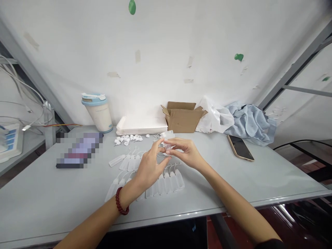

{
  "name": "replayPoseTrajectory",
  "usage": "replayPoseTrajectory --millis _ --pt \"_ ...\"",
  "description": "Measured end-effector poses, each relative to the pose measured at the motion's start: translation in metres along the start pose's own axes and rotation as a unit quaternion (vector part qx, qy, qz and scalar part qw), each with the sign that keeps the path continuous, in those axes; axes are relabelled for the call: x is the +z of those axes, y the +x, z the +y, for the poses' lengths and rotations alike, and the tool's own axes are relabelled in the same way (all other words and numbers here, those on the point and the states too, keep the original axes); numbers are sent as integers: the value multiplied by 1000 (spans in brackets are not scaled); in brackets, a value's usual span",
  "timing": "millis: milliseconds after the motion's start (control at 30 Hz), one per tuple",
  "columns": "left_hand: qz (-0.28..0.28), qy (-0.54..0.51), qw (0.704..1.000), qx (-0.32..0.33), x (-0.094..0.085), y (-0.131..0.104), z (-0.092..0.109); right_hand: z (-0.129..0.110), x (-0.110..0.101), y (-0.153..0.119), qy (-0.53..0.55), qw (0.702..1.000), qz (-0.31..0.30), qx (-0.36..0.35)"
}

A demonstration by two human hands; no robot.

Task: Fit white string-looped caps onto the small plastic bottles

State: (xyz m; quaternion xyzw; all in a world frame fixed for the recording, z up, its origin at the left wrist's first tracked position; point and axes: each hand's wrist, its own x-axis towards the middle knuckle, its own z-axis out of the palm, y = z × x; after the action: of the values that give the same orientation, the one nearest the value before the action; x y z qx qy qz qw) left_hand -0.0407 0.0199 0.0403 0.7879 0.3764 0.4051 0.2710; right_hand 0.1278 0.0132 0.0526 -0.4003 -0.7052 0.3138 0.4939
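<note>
Above the grey tabletop my left hand, with a dark red bead bracelet at its wrist, and my right hand meet at the fingertips. Between them is a small translucent plastic bottle, partly covered by fingers. My right thumb and fingers pinch it; my left fingers close around its other side. Just behind lies another translucent bottle. Beneath my hands several squeeze bottles with thin strap loops lie in a row, and further bottles lie to the left. Small white caps are heaped farther back.
Along the wall stand a blue-lidded cup, a stack of white trays or sheets, an open cardboard box, a white plastic bag and blue cloth. A phone lies right; a blurred-out device lies left.
</note>
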Motion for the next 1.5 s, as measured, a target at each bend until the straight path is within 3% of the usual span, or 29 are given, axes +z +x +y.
replayPoseTrajectory --millis 600,767,967,1067,1267,1367,1500 --pt "6 20 1000 -22 -2 0 5 -6 5 0 79 989 33 118" --pt "2 9 1000 -6 -2 -1 2 -7 5 1 146 978 30 147" --pt "38 6 999 23 -4 3 -1 -1 1 3 241 960 -3 145" --pt "29 18 999 24 -5 4 -2 2 2 3 252 955 12 154" --pt "-29 -24 998 -41 -9 7 -3 4 8 2 119 982 78 121" --pt "-49 -71 993 -85 -11 10 -3 6 13 -1 19 995 86 56" --pt "-41 -103 990 -84 -10 11 -5 9 19 -5 -110 991 72 -30"
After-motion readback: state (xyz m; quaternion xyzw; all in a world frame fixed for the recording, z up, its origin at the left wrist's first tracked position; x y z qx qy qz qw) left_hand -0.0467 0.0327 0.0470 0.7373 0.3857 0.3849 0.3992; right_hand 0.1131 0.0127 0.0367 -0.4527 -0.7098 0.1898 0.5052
